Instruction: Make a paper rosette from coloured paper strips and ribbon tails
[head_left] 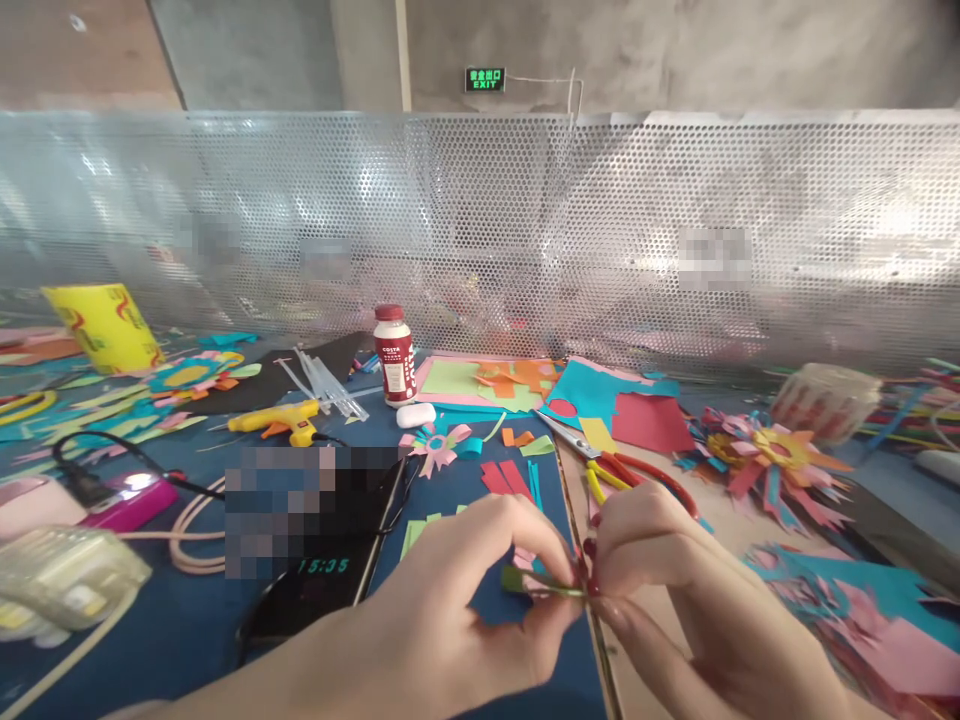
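Observation:
My left hand (480, 590) and my right hand (690, 590) meet low in the centre of the view, fingertips touching. Between the left thumb and fingers is a thin green paper strip (544, 584), seen nearly edge-on. The right thumb and fingers pinch at its right end, where the fingertips hide the detail. Just beyond the hands lie red paper pieces (505, 478), blue strips (534, 482) and scissors (637, 475) with red and yellow handles. Some light green pieces (412, 535) are partly behind the left hand.
A yellow glue gun (277, 422), glue sticks (330, 385) and a red-capped bottle (394, 358) stand or lie farther back. A black device (330, 570) with cables is at left. Paper flowers (784, 455) and coloured sheets (652, 420) cover the right side. A perforated metal screen (480, 220) rises behind.

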